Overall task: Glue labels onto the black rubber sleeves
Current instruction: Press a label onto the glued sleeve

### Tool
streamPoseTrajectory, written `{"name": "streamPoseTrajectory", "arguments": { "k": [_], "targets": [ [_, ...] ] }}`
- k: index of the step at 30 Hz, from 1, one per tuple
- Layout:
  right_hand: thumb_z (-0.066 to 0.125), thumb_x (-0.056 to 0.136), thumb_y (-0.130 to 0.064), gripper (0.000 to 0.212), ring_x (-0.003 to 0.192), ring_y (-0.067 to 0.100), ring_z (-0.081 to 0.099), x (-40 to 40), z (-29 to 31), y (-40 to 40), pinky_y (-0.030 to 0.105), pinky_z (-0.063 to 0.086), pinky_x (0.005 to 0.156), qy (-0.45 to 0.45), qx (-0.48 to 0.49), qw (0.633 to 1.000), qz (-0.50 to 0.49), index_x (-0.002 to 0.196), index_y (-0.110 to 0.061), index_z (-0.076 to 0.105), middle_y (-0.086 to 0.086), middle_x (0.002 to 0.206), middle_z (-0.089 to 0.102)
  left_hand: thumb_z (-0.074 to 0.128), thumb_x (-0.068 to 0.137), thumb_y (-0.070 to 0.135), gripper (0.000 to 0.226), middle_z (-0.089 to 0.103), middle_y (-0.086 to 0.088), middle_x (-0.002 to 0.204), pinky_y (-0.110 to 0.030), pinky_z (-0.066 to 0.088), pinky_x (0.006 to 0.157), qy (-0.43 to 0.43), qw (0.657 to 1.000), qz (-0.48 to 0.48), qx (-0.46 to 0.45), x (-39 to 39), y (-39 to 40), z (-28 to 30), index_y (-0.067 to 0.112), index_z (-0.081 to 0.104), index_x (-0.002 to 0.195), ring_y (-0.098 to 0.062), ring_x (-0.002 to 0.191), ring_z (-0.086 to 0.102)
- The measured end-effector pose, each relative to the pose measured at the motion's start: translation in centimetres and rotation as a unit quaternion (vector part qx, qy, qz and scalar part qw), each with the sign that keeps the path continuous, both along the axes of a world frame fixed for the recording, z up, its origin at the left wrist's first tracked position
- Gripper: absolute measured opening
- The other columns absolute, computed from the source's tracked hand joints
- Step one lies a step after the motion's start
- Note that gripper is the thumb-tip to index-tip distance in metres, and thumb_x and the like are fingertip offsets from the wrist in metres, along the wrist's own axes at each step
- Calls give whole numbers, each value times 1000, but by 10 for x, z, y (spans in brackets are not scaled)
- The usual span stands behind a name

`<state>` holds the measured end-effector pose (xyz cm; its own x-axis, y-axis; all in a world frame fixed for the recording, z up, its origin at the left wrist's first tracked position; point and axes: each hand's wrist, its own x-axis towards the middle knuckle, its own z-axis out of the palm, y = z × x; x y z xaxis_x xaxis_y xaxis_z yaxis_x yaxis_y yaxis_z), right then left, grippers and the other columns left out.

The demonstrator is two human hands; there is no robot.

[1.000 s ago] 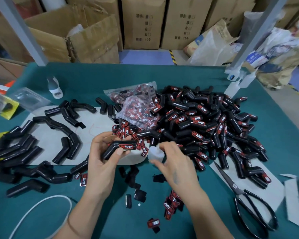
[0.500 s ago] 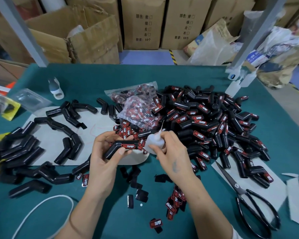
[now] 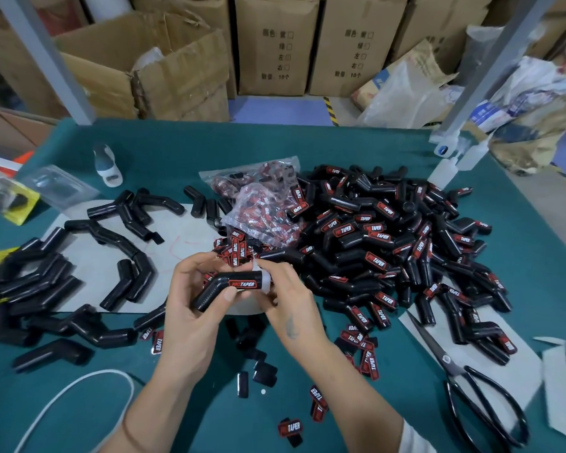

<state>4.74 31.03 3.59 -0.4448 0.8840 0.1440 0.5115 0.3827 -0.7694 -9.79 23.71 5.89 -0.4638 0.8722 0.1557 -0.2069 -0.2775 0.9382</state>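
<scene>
Left hand (image 3: 193,308): grips a bent black rubber sleeve (image 3: 224,289) near the table's middle, thumb pressed just below its red label (image 3: 242,284).
Right hand (image 3: 286,302): fingers curled round a small translucent glue bottle (image 3: 264,280), which touches the sleeve's right end.
Labelled pile (image 3: 389,243): heaped to the right and far side of the hands.
Unlabelled sleeves (image 3: 46,282): spread on the left.
Label bag (image 3: 258,204): clear plastic, just beyond the hands.
Loose labels (image 3: 366,351): scattered on the green table (image 3: 340,148), near side.
Scissors (image 3: 471,387): lying at the near right.
</scene>
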Motion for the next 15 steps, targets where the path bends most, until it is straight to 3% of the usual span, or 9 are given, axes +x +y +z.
{"name": "streamPoseTrajectory", "arguments": {
  "k": [2, 5, 7, 9, 12, 15],
  "targets": [
    [69, 98, -21, 49, 90, 16, 67, 6, 4, -1, 44, 58, 82, 4, -4, 1000, -6, 144, -27, 54, -11, 133, 54, 89, 81, 48, 58, 64, -7, 118, -57, 55, 98, 4, 1000, 3, 0, 1, -1, 2, 28, 61, 128, -37, 116, 61],
    [61, 100, -32, 26, 77, 11, 64, 21, 14, -7, 35, 56, 73, 56, -4, 997, -51, 124, -40, 55, -20, 118, 51, 88, 84, 45, 55, 64, -8, 120, -51, 58, 95, 7, 1000, -7, 10, 3, -3, 4, 28, 61, 128, -40, 120, 66],
    [62, 102, -28, 15, 68, 15, 65, 33, 21, -13, 26, 51, 65, 137, -47, 986, -80, 105, -42, 57, -13, 103, 57, 84, 90, 36, 46, 64, -7, 120, -41, 62, 90, 18, 999, -18, 22, 6, -4, 5, 27, 60, 128, -37, 120, 69],
    [62, 103, -30, 8, 58, 12, 60, 39, 31, -21, 20, 44, 59, 214, -91, 970, -65, 98, -37, 64, -3, 88, 60, 79, 94, 22, 38, 63, -11, 121, -36, 63, 87, 28, 999, -27, 30, 9, -5, 4, 26, 60, 127, -37, 122, 69],
    [60, 103, -32, 13, 52, 5, 51, 37, 44, -31, 20, 35, 49, 273, -154, 949, -21, 95, -31, 70, 4, 82, 56, 71, 94, 13, 36, 62, -12, 120, -31, 62, 85, 23, 998, -51, 34, 14, -6, 3, 22, 58, 126, -36, 124, 69],
    [58, 103, -36, 24, 54, 14, 49, 35, 48, -36, 26, 31, 43, 302, -190, 934, -4, 85, -27, 72, 3, 84, 54, 72, 99, 11, 33, 62, -11, 118, -30, 62, 85, 0, 997, -61, 37, 18, -6, 3, 20, 58, 127, -37, 125, 68]
  ]
}}
